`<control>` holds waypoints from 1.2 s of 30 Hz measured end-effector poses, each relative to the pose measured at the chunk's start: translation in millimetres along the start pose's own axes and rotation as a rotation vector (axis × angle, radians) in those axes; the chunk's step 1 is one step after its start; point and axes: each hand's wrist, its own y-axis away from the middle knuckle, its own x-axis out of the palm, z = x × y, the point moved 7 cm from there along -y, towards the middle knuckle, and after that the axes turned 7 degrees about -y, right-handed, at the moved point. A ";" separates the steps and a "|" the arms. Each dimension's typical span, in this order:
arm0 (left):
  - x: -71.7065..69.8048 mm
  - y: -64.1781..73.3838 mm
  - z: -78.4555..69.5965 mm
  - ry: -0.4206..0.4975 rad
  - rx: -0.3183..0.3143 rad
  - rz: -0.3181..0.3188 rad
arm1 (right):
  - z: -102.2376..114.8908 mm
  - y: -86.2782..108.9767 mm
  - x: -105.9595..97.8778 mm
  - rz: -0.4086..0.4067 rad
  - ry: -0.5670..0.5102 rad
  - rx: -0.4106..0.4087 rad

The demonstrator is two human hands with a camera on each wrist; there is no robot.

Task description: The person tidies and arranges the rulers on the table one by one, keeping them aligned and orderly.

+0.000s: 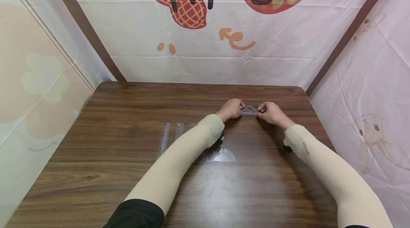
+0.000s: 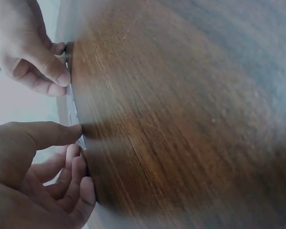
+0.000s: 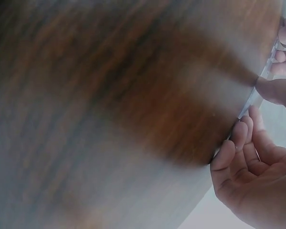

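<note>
A small clear triangular set square [image 1: 249, 110] with bluish edges is between my two hands over the far right part of the table. My left hand [image 1: 232, 109] pinches its left corner between thumb and fingers. At the right corner, my right hand [image 1: 271, 112] has a similar pinch. In the left wrist view the set square [image 2: 72, 112] appears nearly edge-on, low over the wood, with fingertips of both hands at its ends. The right wrist view also shows only a thin strip of the set square [image 3: 249, 102]. Whether it touches the table I cannot tell.
On the wooden table [image 1: 128, 114], two clear rulers [image 1: 164, 137] [image 1: 179, 130] lie left of my left forearm, which partly covers one. A clear protractor [image 1: 224, 155] lies flat nearer me, beside another clear piece [image 1: 205, 157] mostly hidden by the sleeve. Printed cloth [image 1: 205, 67] hangs behind the table.
</note>
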 end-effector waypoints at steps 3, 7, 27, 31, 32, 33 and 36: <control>-2.9 3.4 -1.9 0.001 0.007 -0.018 | 1.0 -1.7 -0.2 0.000 0.022 -0.010; -2.4 4.6 -3.7 -0.018 -0.013 -0.019 | 3.0 -5.2 0.1 0.015 0.059 -0.028; 5.7 1.1 -7.4 -0.071 -0.149 0.013 | 2.7 -9.2 1.1 0.061 0.036 -0.011; 2.1 7.7 -10.3 -0.065 -0.149 -0.005 | 0.9 -8.4 1.5 0.051 0.020 -0.008; 2.6 7.7 -10.2 -0.059 -0.153 -0.005 | 0.7 -8.1 1.7 0.050 0.016 -0.010; 3.4 7.0 -10.1 -0.053 -0.157 -0.005 | 0.1 -8.3 1.9 0.044 0.013 -0.009; 8.1 0.6 -7.7 -0.047 -0.183 0.018 | -0.9 -8.0 2.8 0.041 -0.002 -0.022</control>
